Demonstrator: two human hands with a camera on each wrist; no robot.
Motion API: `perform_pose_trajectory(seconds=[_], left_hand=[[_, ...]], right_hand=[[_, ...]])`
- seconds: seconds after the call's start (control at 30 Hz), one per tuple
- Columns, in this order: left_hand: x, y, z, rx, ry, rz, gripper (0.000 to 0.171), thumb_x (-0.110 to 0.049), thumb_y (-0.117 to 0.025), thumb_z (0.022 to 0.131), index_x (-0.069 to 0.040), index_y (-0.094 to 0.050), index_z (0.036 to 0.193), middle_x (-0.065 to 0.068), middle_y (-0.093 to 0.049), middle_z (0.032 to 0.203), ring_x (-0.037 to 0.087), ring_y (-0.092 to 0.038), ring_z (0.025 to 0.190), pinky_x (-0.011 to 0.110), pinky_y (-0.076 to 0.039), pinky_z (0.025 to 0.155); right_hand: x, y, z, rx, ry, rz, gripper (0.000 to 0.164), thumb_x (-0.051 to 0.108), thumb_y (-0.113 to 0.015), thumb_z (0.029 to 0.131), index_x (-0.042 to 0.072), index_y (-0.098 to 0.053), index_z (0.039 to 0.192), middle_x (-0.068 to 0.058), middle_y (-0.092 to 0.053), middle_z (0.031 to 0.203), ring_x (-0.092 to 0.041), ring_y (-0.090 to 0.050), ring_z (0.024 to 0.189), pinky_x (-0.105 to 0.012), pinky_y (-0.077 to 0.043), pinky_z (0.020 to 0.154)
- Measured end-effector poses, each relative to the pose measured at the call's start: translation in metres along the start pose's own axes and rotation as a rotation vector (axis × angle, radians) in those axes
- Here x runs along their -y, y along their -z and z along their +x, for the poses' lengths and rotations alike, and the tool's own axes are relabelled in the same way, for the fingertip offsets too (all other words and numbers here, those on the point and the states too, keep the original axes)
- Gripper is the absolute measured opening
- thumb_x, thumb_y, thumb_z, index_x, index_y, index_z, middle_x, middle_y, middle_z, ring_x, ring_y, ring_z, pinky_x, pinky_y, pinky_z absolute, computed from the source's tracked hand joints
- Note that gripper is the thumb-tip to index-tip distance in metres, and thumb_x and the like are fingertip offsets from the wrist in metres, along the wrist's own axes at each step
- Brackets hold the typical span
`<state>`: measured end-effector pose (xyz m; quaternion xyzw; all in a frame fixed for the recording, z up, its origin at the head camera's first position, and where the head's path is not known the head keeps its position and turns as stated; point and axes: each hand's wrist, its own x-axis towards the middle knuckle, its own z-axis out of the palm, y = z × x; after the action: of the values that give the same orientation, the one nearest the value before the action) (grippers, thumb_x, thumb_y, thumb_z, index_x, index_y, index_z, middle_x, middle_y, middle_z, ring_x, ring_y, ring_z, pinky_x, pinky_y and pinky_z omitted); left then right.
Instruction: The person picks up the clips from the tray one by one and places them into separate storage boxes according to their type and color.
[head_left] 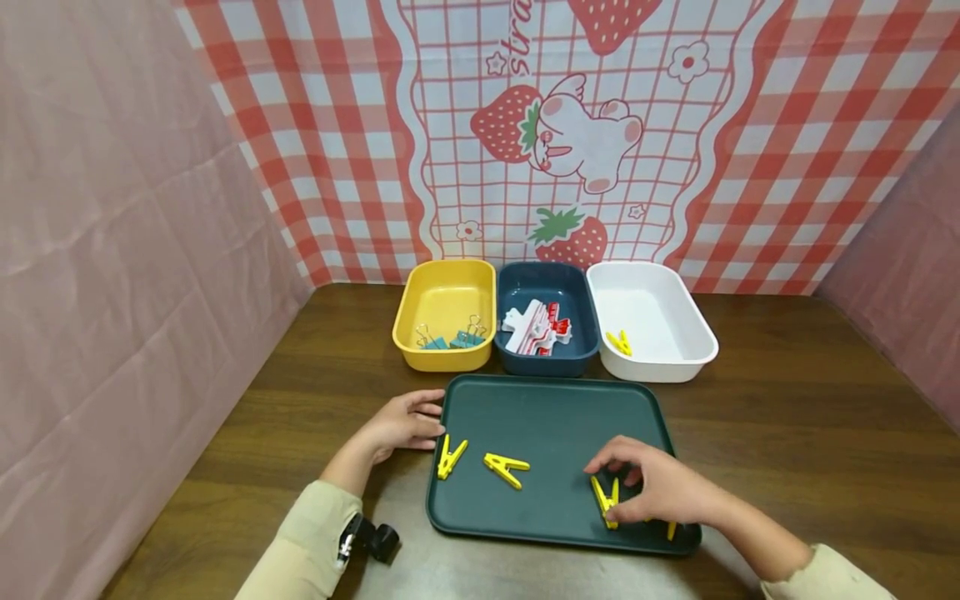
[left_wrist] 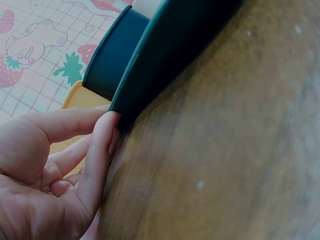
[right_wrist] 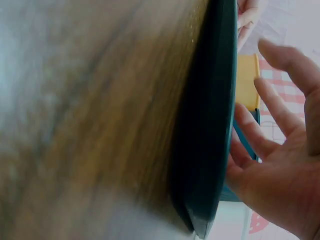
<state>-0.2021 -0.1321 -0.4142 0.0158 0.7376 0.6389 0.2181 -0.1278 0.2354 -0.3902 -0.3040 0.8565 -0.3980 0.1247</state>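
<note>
My left hand (head_left: pixel 405 422) pinches the left rim of the dark green tray (head_left: pixel 555 417), its thumb and finger meeting at the edge in the left wrist view. Over the tray's right part, my right hand (head_left: pixel 667 485) hovers with thumb and fingers apart around a yellow clothespin (head_left: pixel 604 500). Whether it touches that clothespin I cannot tell. Another yellow clothespin (head_left: pixel 671 530) shows partly from under the right hand. Toward the left of the tray lie two more, one clothespin (head_left: pixel 452 457) near the rim and one clothespin (head_left: pixel 507 469) further in.
Behind the tray stand three bins side by side. The yellow bin (head_left: pixel 446 358) holds teal binder clips (head_left: pixel 467 338), the navy bin (head_left: pixel 547 365) holds white and red clips (head_left: pixel 529 327), and the white bin (head_left: pixel 660 371) holds a yellow clothespin (head_left: pixel 619 342). A checked cloth (head_left: pixel 352 150) hangs behind.
</note>
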Motion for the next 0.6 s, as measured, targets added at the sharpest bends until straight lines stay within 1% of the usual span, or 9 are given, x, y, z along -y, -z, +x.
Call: perform_pose_trajectory(seconds=[0.17,0.23,0.33,0.5,0.6], left_hand=[[0.0001,0.0,-0.0001,-0.002,0.0,0.003,0.059,0.006,-0.062,0.084,-0.001,-0.04,0.138,0.021,-0.049,0.12,0.019,-0.062,0.083,0.035,-0.056,0.071],[0.0007,0.0002,0.0002,-0.003,0.0,0.003,0.059,0.006,-0.062,0.084,-0.001,-0.04,0.138,0.021,-0.049,0.12,0.019,-0.062,0.083,0.035,-0.056,0.071],[0.0012,0.0003,0.0004,-0.005,-0.004,0.002,0.059,0.006,-0.062,0.083,-0.001,-0.04,0.138,0.021,-0.049,0.12,0.019,-0.062,0.082,0.035,-0.056,0.071],[0.0007,0.0,0.0001,-0.005,-0.006,-0.001,0.059,0.006,-0.062,0.083,-0.001,-0.04,0.138,0.021,-0.049,0.119,0.019,-0.062,0.082,0.035,-0.056,0.071],[0.0004,-0.0003,-0.0003,-0.004,-0.005,-0.003,0.059,0.006,-0.062,0.083,0.0,-0.04,0.138,0.021,-0.049,0.119,0.019,-0.062,0.082,0.035,-0.056,0.071]], right_hand=[[-0.0042,0.0015,-0.0002,0.099,0.078,-0.004,0.039,0.024,-0.08,0.072,0.018,-0.064,0.107,0.002,-0.056,0.109,-0.017,-0.051,0.094,-0.026,-0.05,0.073],[-0.0064,0.001,0.0003,0.116,0.11,-0.013,0.038,0.024,-0.08,0.072,0.019,-0.065,0.107,0.0,-0.056,0.111,-0.015,-0.05,0.096,-0.026,-0.05,0.073],[-0.008,0.0006,0.0012,0.132,0.128,-0.037,0.036,0.025,-0.08,0.072,0.021,-0.066,0.105,-0.002,-0.057,0.113,-0.013,-0.05,0.098,-0.025,-0.049,0.073],[-0.0064,0.0007,0.0024,0.155,0.104,-0.065,0.028,0.024,-0.079,0.072,0.023,-0.069,0.098,-0.003,-0.056,0.115,-0.01,-0.05,0.096,-0.024,-0.048,0.074],[-0.0048,0.0,0.0039,0.146,0.084,-0.073,0.024,0.023,-0.08,0.072,0.022,-0.07,0.094,-0.003,-0.056,0.113,-0.009,-0.052,0.091,-0.024,-0.049,0.072]])
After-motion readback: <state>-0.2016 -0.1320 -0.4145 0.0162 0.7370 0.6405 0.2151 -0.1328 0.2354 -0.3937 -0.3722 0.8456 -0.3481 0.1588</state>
